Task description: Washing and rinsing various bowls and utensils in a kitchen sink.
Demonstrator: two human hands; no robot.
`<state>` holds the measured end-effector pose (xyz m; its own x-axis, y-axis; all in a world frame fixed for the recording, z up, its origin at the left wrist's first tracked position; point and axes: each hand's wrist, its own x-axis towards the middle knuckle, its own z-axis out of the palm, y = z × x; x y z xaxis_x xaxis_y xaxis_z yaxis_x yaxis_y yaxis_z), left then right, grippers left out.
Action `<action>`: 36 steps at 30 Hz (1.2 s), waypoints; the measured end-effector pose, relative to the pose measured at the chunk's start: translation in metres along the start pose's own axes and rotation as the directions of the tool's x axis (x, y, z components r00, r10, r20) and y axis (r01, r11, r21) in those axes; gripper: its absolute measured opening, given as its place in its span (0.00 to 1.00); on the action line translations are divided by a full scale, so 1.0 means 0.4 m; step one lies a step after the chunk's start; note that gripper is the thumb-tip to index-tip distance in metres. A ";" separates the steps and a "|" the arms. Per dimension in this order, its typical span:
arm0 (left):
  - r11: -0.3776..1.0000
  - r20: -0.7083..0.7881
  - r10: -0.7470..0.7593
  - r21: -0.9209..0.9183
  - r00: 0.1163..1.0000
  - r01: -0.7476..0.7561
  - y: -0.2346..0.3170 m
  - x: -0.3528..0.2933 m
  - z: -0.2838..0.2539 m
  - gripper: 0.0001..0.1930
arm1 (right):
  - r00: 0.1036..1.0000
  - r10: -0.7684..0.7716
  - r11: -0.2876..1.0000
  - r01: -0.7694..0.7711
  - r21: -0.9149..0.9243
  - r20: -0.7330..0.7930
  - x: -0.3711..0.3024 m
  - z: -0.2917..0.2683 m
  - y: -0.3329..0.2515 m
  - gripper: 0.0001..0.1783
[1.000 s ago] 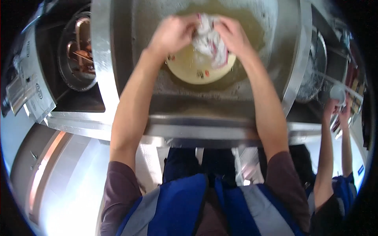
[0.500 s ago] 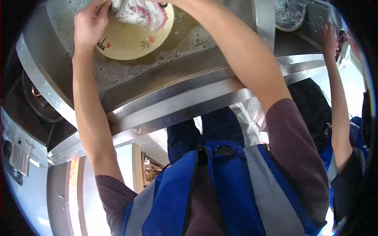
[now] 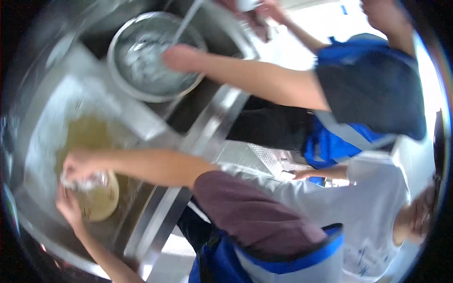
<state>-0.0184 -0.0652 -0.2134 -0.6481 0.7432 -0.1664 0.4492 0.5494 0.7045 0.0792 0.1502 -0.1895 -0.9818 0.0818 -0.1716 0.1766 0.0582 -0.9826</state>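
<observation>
A pale yellow plate (image 3: pixel 104 202) with small printed figures lies in murky, foamy water in the steel sink, at the lower left. My left hand (image 3: pixel 70 207) grips its left rim, blurred a little by motion. Over the plate's upper part, my right hand (image 3: pixel 82 164) is closed round a white, suds-covered cloth (image 3: pixel 97 180). The cloth presses against the plate's face, and most of it is hidden under my fingers.
In the adjoining sink stands a round metal basin (image 3: pixel 113 61) of water; a co-worker's hand (image 3: pixel 183 58) reaches into it from the right. A steel front edge (image 3: pixel 163 212) runs along my sink. Another person in a white shirt (image 3: pixel 373 207) stands at the right.
The view has swung to the right, bringing the neighbouring basin and two people into sight. Plate, cloth and both my hands now appear lower left, still together.
</observation>
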 end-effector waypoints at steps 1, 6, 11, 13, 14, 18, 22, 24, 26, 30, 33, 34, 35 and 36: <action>0.996 -0.006 0.083 0.029 0.997 -0.083 0.065 0.023 0.001 0.15 | 0.990 -0.130 0.986 0.124 -0.115 -0.047 0.015 -0.008 0.016 0.13; 0.980 -0.118 0.201 0.020 0.972 -0.200 0.168 0.066 0.051 0.11 | 0.962 -0.267 0.925 0.238 -0.296 -0.062 0.000 -0.080 0.035 0.14; 0.978 -0.160 0.199 -0.028 0.967 -0.206 0.195 0.065 0.035 0.11 | 0.979 -0.190 0.959 0.170 -0.229 -0.071 -0.010 -0.081 -0.006 0.14; 0.986 -0.087 0.163 0.048 0.983 -0.159 0.199 0.072 0.043 0.12 | 0.990 -0.114 0.969 0.094 -0.229 -0.077 -0.015 -0.095 -0.006 0.14; 0.985 -0.093 0.167 0.055 0.982 -0.162 0.197 0.072 0.035 0.12 | 0.989 -0.124 0.968 0.103 -0.230 -0.076 -0.010 -0.091 -0.007 0.14; 0.998 -0.057 0.058 -0.004 0.997 -0.059 0.182 0.031 -0.015 0.13 | 0.992 -0.115 0.972 0.122 -0.200 0.048 0.017 -0.036 -0.015 0.13; 0.987 -0.098 -0.001 0.157 0.995 0.016 0.178 0.051 0.064 0.15 | 0.927 0.358 0.921 -0.370 0.121 0.114 -0.040 -0.096 -0.052 0.16; 0.989 -0.142 0.017 0.145 0.990 0.004 0.204 0.089 0.084 0.16 | 0.902 0.421 0.902 -0.427 0.063 0.094 -0.024 -0.134 -0.043 0.17; 0.997 -0.222 0.062 -0.033 0.973 -0.071 0.223 0.117 0.087 0.11 | 0.972 0.227 0.964 -0.217 -0.151 0.051 -0.001 -0.153 0.017 0.17; 0.997 -0.263 0.077 0.018 0.962 -0.075 0.215 0.105 0.072 0.07 | 0.938 0.333 0.924 -0.305 -0.231 0.096 0.016 -0.146 -0.004 0.20; 0.997 -0.306 0.072 0.045 0.949 -0.061 0.203 0.101 0.074 0.07 | 0.987 0.124 0.983 -0.109 -0.149 0.097 0.027 -0.118 0.036 0.19; 0.996 -0.293 0.087 0.055 0.952 -0.074 0.200 0.102 0.081 0.07 | 0.997 0.024 0.988 -0.013 -0.151 0.074 0.024 -0.116 0.040 0.17; 0.994 -0.282 0.106 0.067 0.953 -0.091 0.201 0.106 0.083 0.07 | 0.995 -0.082 0.984 0.089 -0.157 0.050 0.026 -0.119 0.040 0.16; 0.995 -0.290 0.099 0.059 0.952 -0.086 0.203 0.105 0.083 0.07 | 0.995 -0.078 0.982 0.087 -0.165 0.060 0.024 -0.122 0.038 0.16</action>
<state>0.0111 0.0234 -0.1860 -0.7508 0.6510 0.1120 0.5385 0.5050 0.6745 0.0758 0.2003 -0.2026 -0.9950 0.0174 -0.0987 0.1001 0.2288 -0.9683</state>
